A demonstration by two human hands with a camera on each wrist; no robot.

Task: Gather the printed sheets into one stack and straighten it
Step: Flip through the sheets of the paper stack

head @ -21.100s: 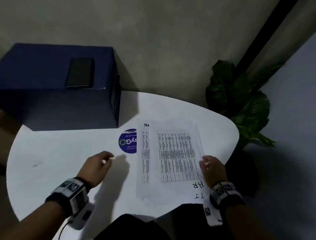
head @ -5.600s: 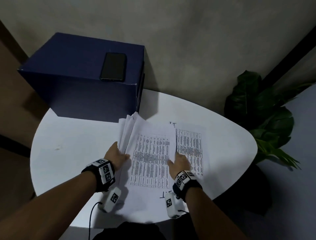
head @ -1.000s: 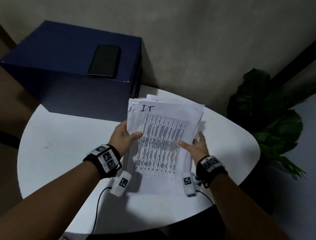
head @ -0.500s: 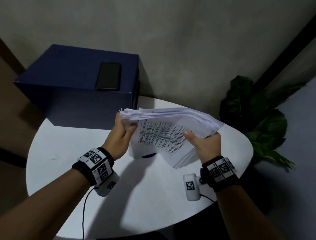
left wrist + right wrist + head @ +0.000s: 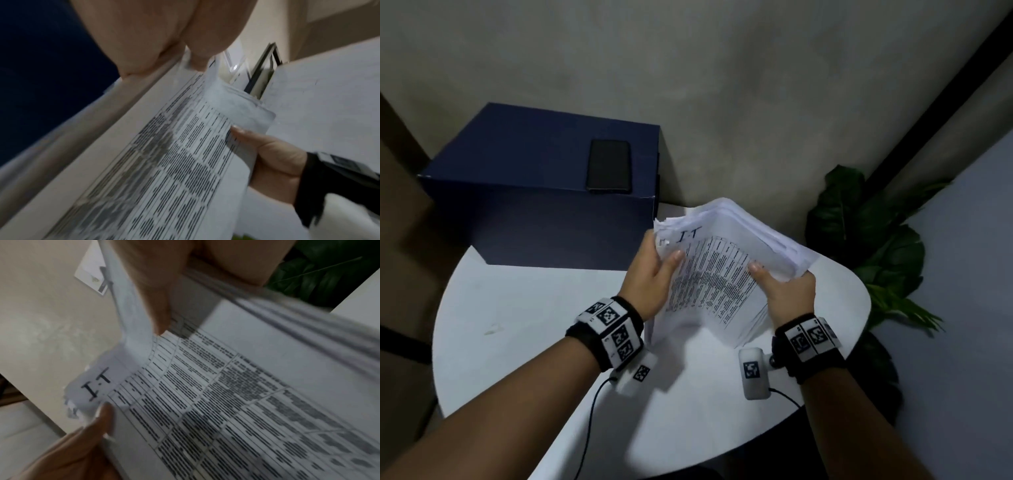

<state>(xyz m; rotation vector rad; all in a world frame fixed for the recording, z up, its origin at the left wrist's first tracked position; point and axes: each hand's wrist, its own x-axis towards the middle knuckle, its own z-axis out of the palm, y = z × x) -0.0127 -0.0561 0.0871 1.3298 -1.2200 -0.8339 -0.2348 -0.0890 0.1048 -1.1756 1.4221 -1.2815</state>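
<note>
- A big dark blue box [image 5: 544, 192] sits at the back left of the round white table [image 5: 517, 342].
- A black phone [image 5: 608, 165] lies flat on top of the box.
- The left hand [image 5: 650, 274] holds the left side of the stack of printed sheets [image 5: 722, 274]. Its thumb lies on the top page and its fingers curl behind.
- The stack is up in the air over the middle of the table, tipped up. The top page has a table of small print and the letters "I.T" near its top left corner. The edges are not lined up.
- The right hand [image 5: 787, 294] holds the right side, thumb on top.
- A green plant [image 5: 866, 246] stands past the table on the right.
</note>
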